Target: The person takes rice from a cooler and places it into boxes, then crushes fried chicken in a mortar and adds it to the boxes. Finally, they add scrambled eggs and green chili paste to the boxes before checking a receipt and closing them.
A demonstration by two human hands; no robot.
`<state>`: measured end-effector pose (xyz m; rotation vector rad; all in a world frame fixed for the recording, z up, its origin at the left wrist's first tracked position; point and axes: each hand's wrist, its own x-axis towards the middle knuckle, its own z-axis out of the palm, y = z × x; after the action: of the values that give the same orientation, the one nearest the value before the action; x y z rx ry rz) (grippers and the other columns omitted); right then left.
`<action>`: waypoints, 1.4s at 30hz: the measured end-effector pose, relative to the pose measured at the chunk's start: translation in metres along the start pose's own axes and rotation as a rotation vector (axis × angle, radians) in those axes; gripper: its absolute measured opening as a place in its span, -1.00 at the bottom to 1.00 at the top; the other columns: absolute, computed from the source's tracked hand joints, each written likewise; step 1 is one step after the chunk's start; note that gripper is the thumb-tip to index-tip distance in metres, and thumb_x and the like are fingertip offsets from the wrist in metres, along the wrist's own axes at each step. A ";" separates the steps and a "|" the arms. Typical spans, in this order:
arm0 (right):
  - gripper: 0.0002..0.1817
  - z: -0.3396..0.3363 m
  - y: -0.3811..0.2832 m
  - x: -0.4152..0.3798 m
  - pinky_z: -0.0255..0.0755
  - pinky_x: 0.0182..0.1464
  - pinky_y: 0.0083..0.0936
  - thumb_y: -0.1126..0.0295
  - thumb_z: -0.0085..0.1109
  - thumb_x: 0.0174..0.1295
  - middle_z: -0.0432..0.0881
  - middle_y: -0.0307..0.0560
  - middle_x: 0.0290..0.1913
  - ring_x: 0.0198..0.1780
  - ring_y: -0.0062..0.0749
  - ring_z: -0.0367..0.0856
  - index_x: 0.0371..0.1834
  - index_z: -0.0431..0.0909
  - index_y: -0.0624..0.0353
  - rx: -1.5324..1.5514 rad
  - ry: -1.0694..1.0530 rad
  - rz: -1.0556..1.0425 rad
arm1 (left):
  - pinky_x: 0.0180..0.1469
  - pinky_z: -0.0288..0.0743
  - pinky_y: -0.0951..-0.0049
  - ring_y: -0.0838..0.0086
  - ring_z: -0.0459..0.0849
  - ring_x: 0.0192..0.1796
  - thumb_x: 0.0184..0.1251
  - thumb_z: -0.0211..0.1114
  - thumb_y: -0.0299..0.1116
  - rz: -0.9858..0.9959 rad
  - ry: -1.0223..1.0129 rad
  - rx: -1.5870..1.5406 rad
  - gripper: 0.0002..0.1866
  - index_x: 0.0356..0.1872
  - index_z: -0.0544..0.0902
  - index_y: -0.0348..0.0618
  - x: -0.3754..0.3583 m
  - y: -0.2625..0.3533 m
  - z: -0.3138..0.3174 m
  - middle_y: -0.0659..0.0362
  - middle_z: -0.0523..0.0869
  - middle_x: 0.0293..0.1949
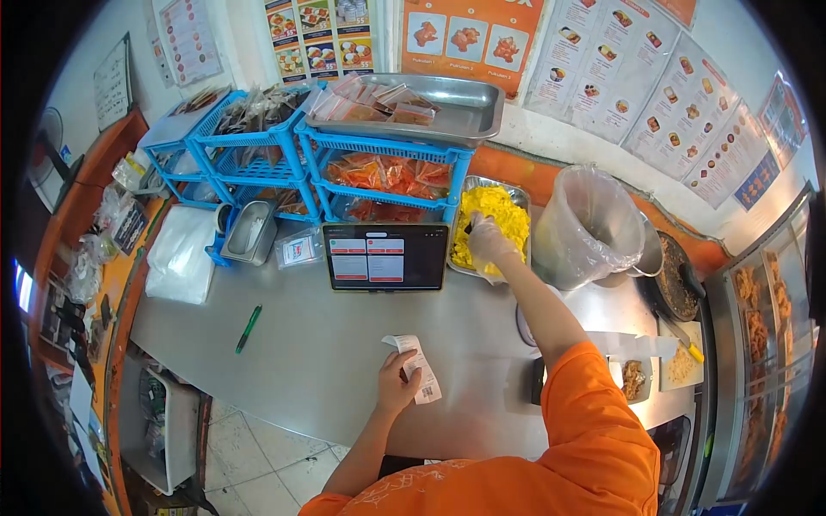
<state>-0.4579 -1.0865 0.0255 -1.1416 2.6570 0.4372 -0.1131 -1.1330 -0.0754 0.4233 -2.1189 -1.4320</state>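
Observation:
My left hand [397, 383] holds a printed paper receipt [426, 385] just above the steel table, its fingers curled over the paper. My right hand [491, 242], in a clear plastic glove, reaches into a metal tray [527, 199] heaped with yellow scrambled egg [492, 205]. Its fingers are closed around something; a small dark piece shows at them, too little to name. Left of the tray stands a tablet [385, 257] with a lit screen. On the table to the left lies a green pen [249, 329].
A large plastic-lined bucket [564, 232] stands right of the egg tray, with a stone mortar [674, 279] beyond it. Blue racks [323, 185] with bagged packets line the back. A yellow-handled knife [688, 344] lies at right, near a cutting board [680, 378]. Plastic bags [181, 254] lie at left.

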 end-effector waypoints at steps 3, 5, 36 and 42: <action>-0.28 0.019 -0.010 -0.010 0.49 0.10 -0.08 0.29 -0.03 0.27 0.41 0.31 0.21 0.16 -0.03 0.54 0.49 -0.01 0.20 0.177 0.201 0.027 | -0.45 0.45 0.49 0.47 0.54 -0.52 0.03 0.31 -0.53 -0.037 -0.025 0.012 -0.63 -0.04 0.61 -0.21 0.001 0.003 -0.001 0.09 0.61 -0.24; -0.29 0.024 -0.014 -0.011 0.48 0.11 -0.07 0.31 -0.04 0.28 0.43 0.32 0.19 0.13 -0.03 0.57 0.50 -0.02 0.21 0.050 0.234 -0.054 | -0.44 0.45 0.48 0.46 0.54 -0.51 0.04 0.31 -0.52 -0.033 -0.022 0.002 -0.63 -0.04 0.62 -0.21 0.000 0.003 -0.002 0.09 0.61 -0.24; -0.62 0.050 0.045 0.016 0.42 0.05 -0.35 0.27 0.06 0.28 0.62 0.04 -0.01 0.02 -0.23 0.59 0.15 0.48 0.12 0.742 0.192 -0.127 | -0.45 0.44 0.46 0.44 0.53 -0.52 0.03 0.33 -0.52 0.051 -0.015 -0.017 -0.65 -0.08 0.62 -0.21 0.000 -0.005 0.001 0.10 0.60 -0.29; -0.60 0.062 0.070 0.023 0.37 0.05 -0.47 0.31 0.03 0.29 0.55 0.05 0.09 0.08 -0.31 0.51 0.20 0.44 0.09 1.170 0.117 0.165 | -0.44 0.42 0.48 0.46 0.53 -0.50 0.03 0.32 -0.53 -0.023 -0.045 -0.029 -0.66 -0.08 0.62 -0.22 -0.001 0.001 0.000 0.11 0.59 -0.30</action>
<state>-0.5202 -1.0342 -0.0262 -0.5463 2.3696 -1.0595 -0.1126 -1.1324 -0.0744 0.4092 -2.1330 -1.4963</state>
